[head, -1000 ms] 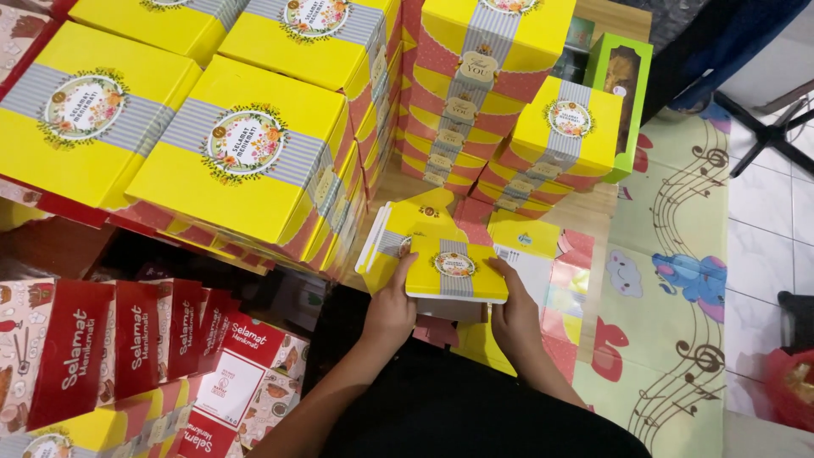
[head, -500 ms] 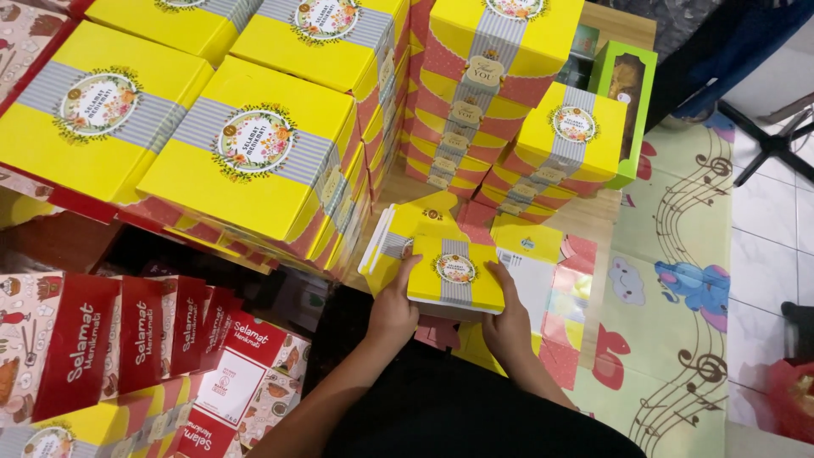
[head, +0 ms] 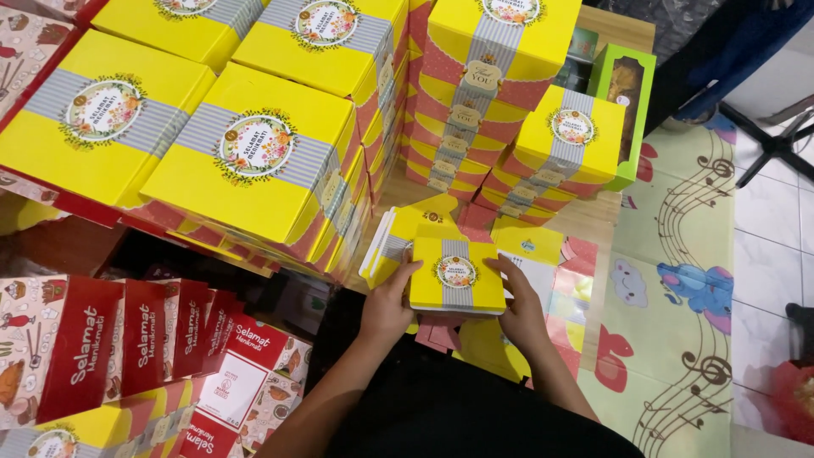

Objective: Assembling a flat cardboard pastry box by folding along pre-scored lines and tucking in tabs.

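Lower centre of frame: left hand [head: 388,307] and right hand [head: 519,307] are each clamped on one side edge of a small yellow box [head: 456,275] with a grey stripe and round floral label, held level just above flat unfolded cartons [head: 543,254] on the floor. Step judged: squaring up the assembled box. Next move calls for a steady two-handed carry toward the stacked yellow boxes [head: 254,157] at upper left, label upward.

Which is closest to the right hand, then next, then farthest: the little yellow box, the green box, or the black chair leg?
1. Small yellow box: touching the right hand.
2. Green box: up behind the stacks.
3. Black chair leg: far right, on tiles.
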